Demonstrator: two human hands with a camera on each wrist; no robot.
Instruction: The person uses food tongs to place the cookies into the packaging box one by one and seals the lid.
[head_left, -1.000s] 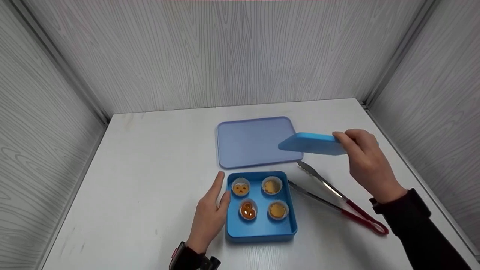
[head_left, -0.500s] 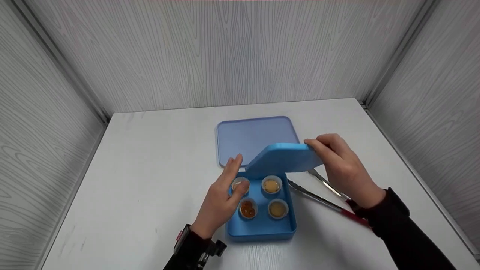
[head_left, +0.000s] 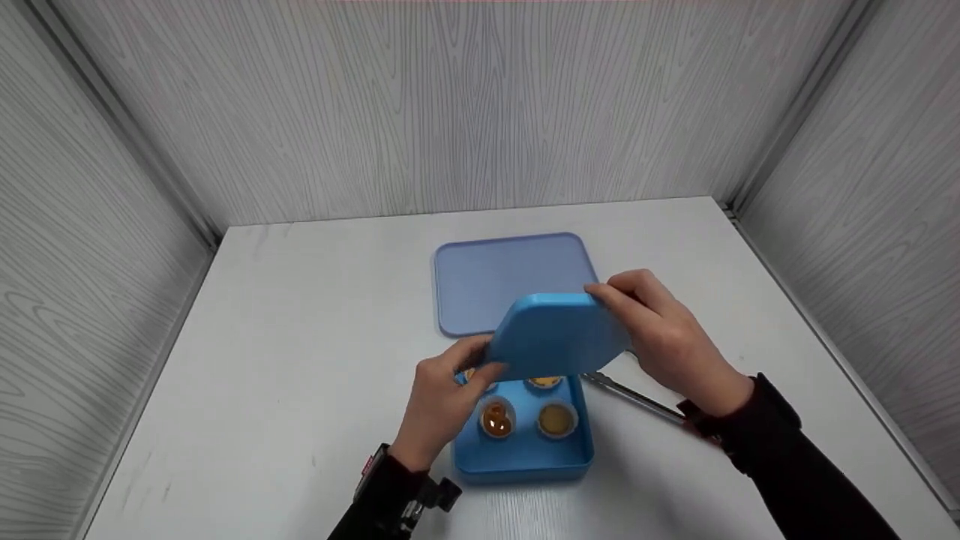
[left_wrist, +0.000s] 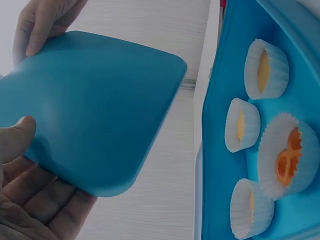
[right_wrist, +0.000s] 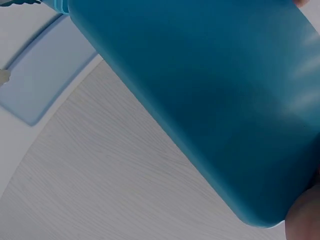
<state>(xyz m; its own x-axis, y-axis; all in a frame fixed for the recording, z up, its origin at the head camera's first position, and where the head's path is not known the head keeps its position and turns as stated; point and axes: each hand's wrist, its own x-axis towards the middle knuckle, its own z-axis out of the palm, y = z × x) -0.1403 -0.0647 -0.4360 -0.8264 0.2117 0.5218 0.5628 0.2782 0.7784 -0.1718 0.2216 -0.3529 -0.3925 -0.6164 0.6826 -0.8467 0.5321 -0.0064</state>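
A blue lid (head_left: 559,337) is tilted above the far part of the matching blue box (head_left: 525,459). My right hand (head_left: 671,341) grips the lid's upper right corner. At its left edge, my left hand (head_left: 442,397) holds the lid, thumb (left_wrist: 17,140) on the near face and fingers (left_wrist: 47,197) behind it. White paper cups stand inside the box. One cup (head_left: 496,418) holds an orange-brown piece, another (head_left: 556,418) a yellowish one. From the head view the lid and left hand partly cover the two far cups; the left wrist view shows them.
Behind the box lies a pale blue-purple tray (head_left: 510,277). Metal tongs (head_left: 634,394) with red handles lie to the right, partly hidden under the right forearm. Wood-grain panels (head_left: 465,105) enclose the white table (head_left: 315,315) at the back and sides.
The right hand has brought the lid leftward and down, from beside the tray to above the box, tilting it. My left hand has moved from the box's left side to take the lid's edge.
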